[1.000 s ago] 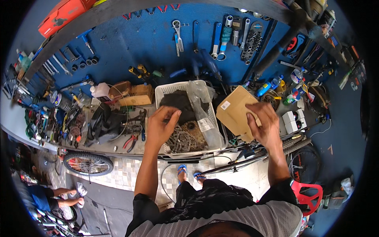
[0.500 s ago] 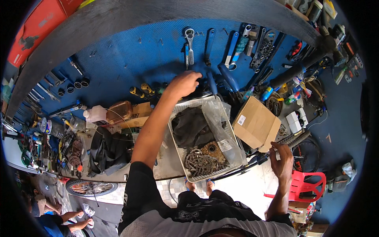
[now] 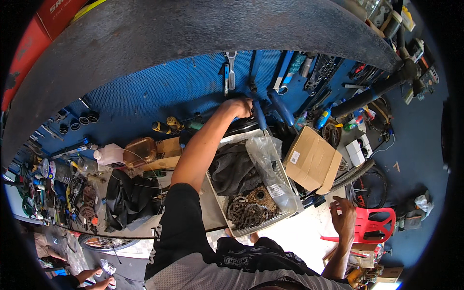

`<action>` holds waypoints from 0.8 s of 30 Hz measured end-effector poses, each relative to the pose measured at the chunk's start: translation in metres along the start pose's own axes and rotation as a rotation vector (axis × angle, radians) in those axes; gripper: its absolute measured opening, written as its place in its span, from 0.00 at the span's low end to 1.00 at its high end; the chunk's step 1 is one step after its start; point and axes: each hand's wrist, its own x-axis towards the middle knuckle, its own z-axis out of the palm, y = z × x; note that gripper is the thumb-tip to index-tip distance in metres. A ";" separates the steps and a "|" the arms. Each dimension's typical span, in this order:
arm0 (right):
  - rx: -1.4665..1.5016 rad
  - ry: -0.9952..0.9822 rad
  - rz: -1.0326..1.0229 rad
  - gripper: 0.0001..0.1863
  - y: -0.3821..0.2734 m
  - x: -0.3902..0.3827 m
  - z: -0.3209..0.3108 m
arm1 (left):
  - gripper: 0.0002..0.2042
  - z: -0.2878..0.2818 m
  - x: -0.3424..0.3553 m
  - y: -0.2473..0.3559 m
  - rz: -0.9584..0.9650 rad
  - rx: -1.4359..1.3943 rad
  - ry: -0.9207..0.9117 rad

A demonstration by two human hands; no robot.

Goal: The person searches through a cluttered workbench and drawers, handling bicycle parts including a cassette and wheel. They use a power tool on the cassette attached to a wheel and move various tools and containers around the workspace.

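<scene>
My left hand (image 3: 239,108) reaches to the back of the bench beside blue-handled tools (image 3: 260,116), fingers curled; what they hold is hidden. Below that arm's reach is a white plastic basket (image 3: 292,204) containing dark cloth (image 3: 227,171), greasy chains (image 3: 245,209), a sprocket cassette (image 3: 260,195) and clear plastic wrapping (image 3: 268,164). A cardboard box (image 3: 311,159) lies right of the basket. My right hand (image 3: 344,217) hangs below that box, off the bench edge, fingers loosely bent and apart, holding nothing visible.
A blue pegboard (image 3: 179,82) with tools backs the bench under a dark beam (image 3: 193,31). A black bag (image 3: 125,198) and assorted tools crowd the left. A red chair (image 3: 377,227) and bicycle wheel (image 3: 374,191) are right; other people's legs (image 3: 87,275) show lower left.
My left hand has moved from over the basket up to the back tools. My right hand has left the cardboard box and dropped lower. The view has shifted.
</scene>
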 end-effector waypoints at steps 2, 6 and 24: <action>0.016 -0.012 0.000 0.13 -0.004 -0.003 0.008 | 0.13 -0.003 0.011 0.009 0.045 0.052 -0.059; 0.025 -0.087 0.011 0.13 -0.020 0.006 0.016 | 0.10 0.001 0.018 0.014 0.186 0.372 -0.071; 0.041 -0.131 0.016 0.13 -0.035 0.020 0.031 | 0.09 -0.058 -0.079 0.043 -0.159 -0.064 0.169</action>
